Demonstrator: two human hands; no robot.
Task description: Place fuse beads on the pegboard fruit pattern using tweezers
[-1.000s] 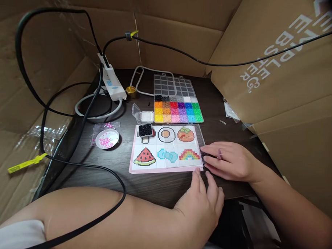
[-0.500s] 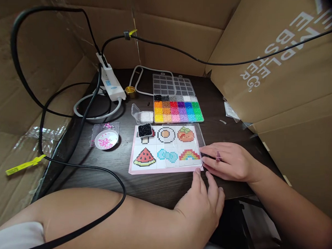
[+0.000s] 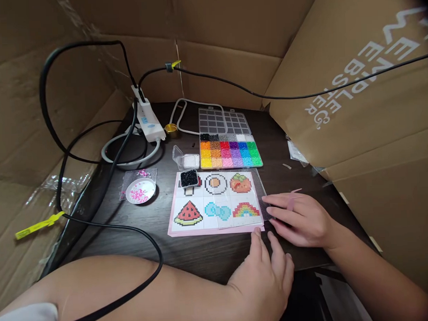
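Observation:
A pink-edged pattern sheet [image 3: 215,203] with six bead pictures lies on the dark table [image 3: 203,247]. A clear pegboard [image 3: 259,183] covers its right part. My right hand [image 3: 302,219] rests at the pegboard's right edge, fingertips flat on it, with pink tweezers [image 3: 293,199] tucked between the fingers. My left hand [image 3: 270,268] lies flat on the table just below the sheet's lower right corner, fingers stretched out, holding nothing. A small box of black beads [image 3: 189,177] sits on the sheet's top left picture.
Behind the sheet stand a bead organiser [image 3: 230,153] with an open lid [image 3: 224,120] and a small clear box of white beads [image 3: 188,160]. A dish of pink beads [image 3: 140,190], a power strip [image 3: 149,121], black cables [image 3: 107,222] and cardboard walls [image 3: 355,80] surround them.
The view has tilted, so everything sits a little lower in the picture. My right hand shifted slightly along the pegboard's edge. My left hand stays by the sheet's corner.

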